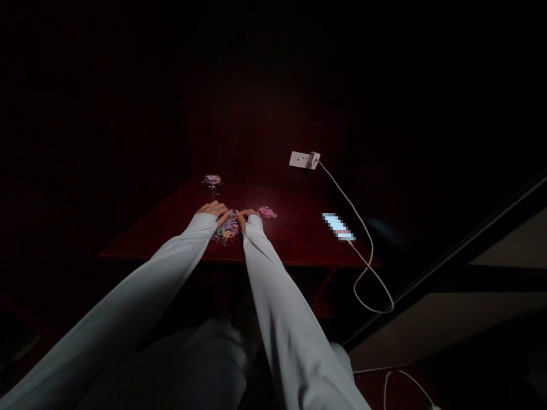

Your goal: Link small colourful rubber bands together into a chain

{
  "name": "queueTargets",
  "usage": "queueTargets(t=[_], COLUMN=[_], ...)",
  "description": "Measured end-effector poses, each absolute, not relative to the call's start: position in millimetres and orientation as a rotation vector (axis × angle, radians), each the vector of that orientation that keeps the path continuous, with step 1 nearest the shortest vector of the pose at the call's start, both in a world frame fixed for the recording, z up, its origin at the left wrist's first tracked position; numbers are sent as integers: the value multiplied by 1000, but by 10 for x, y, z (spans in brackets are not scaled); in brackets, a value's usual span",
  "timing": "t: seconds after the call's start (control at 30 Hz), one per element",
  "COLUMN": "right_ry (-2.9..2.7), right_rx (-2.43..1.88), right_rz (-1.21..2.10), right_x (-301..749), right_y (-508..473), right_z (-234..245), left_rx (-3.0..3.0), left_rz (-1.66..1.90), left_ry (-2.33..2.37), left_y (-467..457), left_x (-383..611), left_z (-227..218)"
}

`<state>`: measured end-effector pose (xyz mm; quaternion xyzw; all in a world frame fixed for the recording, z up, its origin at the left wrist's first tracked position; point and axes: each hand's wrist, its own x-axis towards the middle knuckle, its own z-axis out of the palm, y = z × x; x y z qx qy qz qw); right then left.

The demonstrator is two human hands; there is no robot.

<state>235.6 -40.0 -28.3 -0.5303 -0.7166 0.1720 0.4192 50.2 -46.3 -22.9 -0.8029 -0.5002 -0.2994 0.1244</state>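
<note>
A small heap of coloured elastic loops that look like hair ties (227, 230) lies near the front edge of the dark red table. At the heap's left and upper side is my left hand (215, 209), its fingers bent and the thumb side touching the loops. My right hand (247, 214) is at the heap's right side, with thumb and fingers drawn together. What is pinched in either hand is too small to see. Just right of my right hand lies a separate pile of pink loops (268, 212).
A clear round container (212, 181) stands at the back left of the table (294, 242). To the right lies a lit phone (338, 226). Its white cable (371, 245) loops past the table edge and up to a wall socket (301, 160). The surroundings are very dark.
</note>
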Motion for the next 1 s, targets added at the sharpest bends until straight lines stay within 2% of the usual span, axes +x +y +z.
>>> queueTargets(t=[1.0], right_ry=[-1777], right_rx=[-1298], right_rz=[534], right_x=[2329], right_y=[-470], right_z=[-220], left_rx=[-2388], left_rz=[-945], left_ry=[-1370], left_y=[-491], left_x=[500], left_z=[-206])
